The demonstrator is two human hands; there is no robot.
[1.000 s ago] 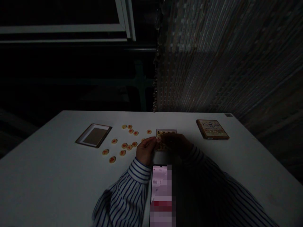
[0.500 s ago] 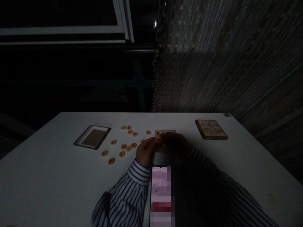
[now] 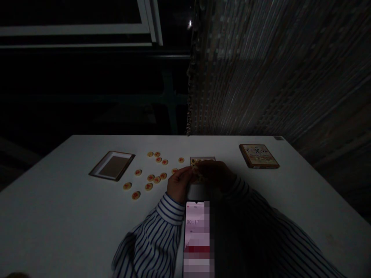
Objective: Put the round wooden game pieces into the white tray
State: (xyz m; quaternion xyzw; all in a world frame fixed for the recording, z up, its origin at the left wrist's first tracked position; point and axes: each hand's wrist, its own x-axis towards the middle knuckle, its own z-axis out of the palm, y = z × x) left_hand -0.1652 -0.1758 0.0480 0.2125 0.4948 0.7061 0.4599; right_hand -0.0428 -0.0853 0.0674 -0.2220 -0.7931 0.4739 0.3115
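The scene is very dark. My left hand rests on a white table with its fingers pinched on a small round yellow game piece. My right hand lies in shadow just right of it, fingers curled over a small tray of pieces; what it holds is hidden. Several round yellow pieces with red marks lie scattered left of my left hand. Both sleeves are striped.
An open shallow box half lies at the left. A printed game box sits at the right rear. A lit phone showing a timer stands between my forearms. A beaded curtain hangs behind the table.
My left hand has carried the pinched piece slightly up and right, toward the small tray. The view has shifted a little; the other things stay in place.
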